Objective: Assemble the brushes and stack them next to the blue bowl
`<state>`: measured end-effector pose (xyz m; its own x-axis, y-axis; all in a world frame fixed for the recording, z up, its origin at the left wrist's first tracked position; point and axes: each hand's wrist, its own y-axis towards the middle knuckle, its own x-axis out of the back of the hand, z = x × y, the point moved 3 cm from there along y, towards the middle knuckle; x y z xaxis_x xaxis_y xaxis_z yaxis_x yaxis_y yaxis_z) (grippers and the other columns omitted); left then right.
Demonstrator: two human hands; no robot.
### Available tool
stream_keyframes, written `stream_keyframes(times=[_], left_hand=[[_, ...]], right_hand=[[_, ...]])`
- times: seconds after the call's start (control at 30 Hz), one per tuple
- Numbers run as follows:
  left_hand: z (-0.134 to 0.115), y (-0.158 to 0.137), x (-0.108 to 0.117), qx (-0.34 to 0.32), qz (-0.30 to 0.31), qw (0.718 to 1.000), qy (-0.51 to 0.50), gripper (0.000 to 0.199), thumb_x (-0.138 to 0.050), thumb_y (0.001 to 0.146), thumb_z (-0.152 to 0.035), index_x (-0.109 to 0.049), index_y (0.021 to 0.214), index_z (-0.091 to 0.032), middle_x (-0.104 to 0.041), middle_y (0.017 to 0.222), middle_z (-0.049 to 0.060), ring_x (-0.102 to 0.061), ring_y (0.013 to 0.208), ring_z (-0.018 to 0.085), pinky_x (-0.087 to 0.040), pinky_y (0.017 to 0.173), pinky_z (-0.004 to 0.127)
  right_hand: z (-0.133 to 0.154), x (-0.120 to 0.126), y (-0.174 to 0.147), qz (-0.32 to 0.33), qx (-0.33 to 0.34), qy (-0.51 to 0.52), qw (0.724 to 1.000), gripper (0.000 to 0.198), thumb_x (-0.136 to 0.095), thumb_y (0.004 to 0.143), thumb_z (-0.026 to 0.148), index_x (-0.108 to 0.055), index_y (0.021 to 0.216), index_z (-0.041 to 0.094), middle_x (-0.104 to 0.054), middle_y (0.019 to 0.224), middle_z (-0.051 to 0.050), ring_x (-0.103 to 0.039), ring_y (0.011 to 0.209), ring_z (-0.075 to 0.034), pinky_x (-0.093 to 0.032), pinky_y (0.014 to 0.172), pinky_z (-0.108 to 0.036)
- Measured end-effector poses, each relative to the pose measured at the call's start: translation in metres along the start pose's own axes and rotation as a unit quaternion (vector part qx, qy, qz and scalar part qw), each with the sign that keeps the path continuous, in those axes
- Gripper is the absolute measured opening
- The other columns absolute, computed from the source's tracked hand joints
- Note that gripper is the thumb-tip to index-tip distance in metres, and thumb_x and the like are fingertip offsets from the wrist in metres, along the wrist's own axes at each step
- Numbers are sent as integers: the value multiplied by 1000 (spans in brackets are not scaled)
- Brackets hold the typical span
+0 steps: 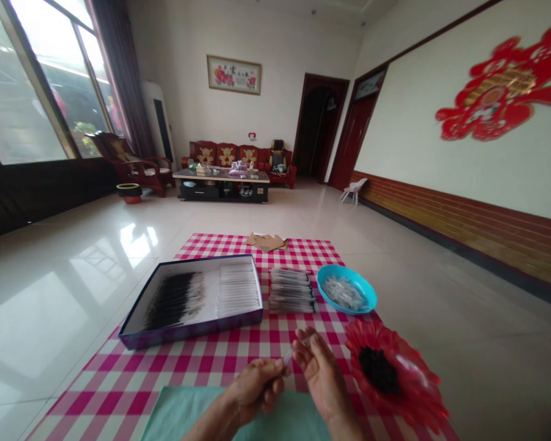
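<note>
My left hand (256, 387) is closed, pinching a thin translucent tube (288, 357) between thumb and forefinger; its tip points up towards the other hand. My right hand (322, 375) is beside it, palm turned inward, with thumb and forefinger together on a small clear piece (308, 339), too small to name. Both hands are above a pale green cloth (183, 407). Ahead lies a bundle of clear tubes with dark ends (292, 291). A blue bowl (371, 294) holds small clear pieces (343, 291). Near my right hand, a red flower-shaped bowl (416, 373) contains small black pieces (379, 370).
At left, a shallow box (188, 335) holds rows of black-ended sticks (172, 300) and white tubes (239, 289). Cardboard scraps (267, 242) lie at the far edge of the checked tablecloth (105, 383). A coffee table (223, 177) and red sofa (232, 153) stand across the room.
</note>
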<state>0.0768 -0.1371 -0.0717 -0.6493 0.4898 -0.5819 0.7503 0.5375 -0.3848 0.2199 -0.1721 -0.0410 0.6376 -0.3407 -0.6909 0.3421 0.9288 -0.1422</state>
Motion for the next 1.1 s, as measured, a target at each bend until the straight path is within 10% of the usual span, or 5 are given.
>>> stream_keyframes(times=[0.33, 0.67, 0.8, 1.1], left_hand=[[-5, 8, 9, -28, 46, 994, -91, 24, -70, 73, -30, -61, 85, -11, -49, 58, -4, -42, 41, 3, -27, 37, 13], [-2, 11, 11, -31, 49, 993, -106, 25, -70, 74, -31, -63, 87, -12, -48, 58, -5, -39, 41, 2, -28, 36, 13], [-1, 9, 10, -50, 46, 993, -98, 24, -69, 74, -32, -63, 85, -11, -48, 58, -4, -40, 41, 3, -29, 35, 14], [-2, 9, 10, -42, 44, 991, -118, 18, -68, 74, -26, -61, 82, -12, -50, 60, -3, -43, 43, 4, -32, 37, 15]], right_hand=[[34, -9, 4, 23, 27, -236, 971, 33, -69, 73, 34, -60, 102, 21, -67, 85, 0, -64, 73, -14, -49, 62, -23], [146, 61, 106, -153, 124, -516, 834, 33, -62, 75, 40, -64, 95, 13, -70, 75, -4, -67, 70, -21, -50, 57, -27], [166, 87, 131, -187, 109, -600, 770, 29, -56, 86, 32, -57, 109, 15, -62, 106, -6, -62, 88, -19, -52, 74, -36], [167, 69, 135, -181, 184, -668, 698, 19, -59, 77, 24, -66, 93, 17, -68, 98, -8, -61, 96, -26, -46, 88, -40]])
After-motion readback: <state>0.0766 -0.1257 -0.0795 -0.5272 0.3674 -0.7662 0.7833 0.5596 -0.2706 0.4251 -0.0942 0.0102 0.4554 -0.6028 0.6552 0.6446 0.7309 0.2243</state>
